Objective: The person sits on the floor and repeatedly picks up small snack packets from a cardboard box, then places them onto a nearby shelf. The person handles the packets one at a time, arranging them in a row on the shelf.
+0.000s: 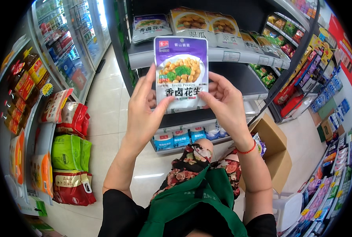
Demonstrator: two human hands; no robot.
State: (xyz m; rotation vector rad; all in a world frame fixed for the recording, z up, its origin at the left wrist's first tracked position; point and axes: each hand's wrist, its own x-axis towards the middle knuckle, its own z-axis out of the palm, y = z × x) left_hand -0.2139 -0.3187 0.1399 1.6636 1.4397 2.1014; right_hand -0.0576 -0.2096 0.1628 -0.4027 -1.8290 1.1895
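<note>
Upright in front of me is a purple and white pouch of spiced peanuts (181,71), its printed front turned toward me. My left hand (144,103) grips its lower left side, thumb on the front and fingers behind. On the lower right side, my right hand (224,102) holds it the same way. Behind the pouch stands a dark shelf unit with a white front edge (214,55). Similar purple pouches (150,28) lie stacked on its upper level at the left. Beside them are yellow and white pickle pouches (190,25).
An open cardboard box (272,148) holding some pouches stands by my right forearm. Below it is a white plastic stool (287,209). Blue salt packets (173,139) fill the bottom shelf. Bagged goods (67,152) and oil bottles (22,86) line the left, near glass-door coolers (66,41).
</note>
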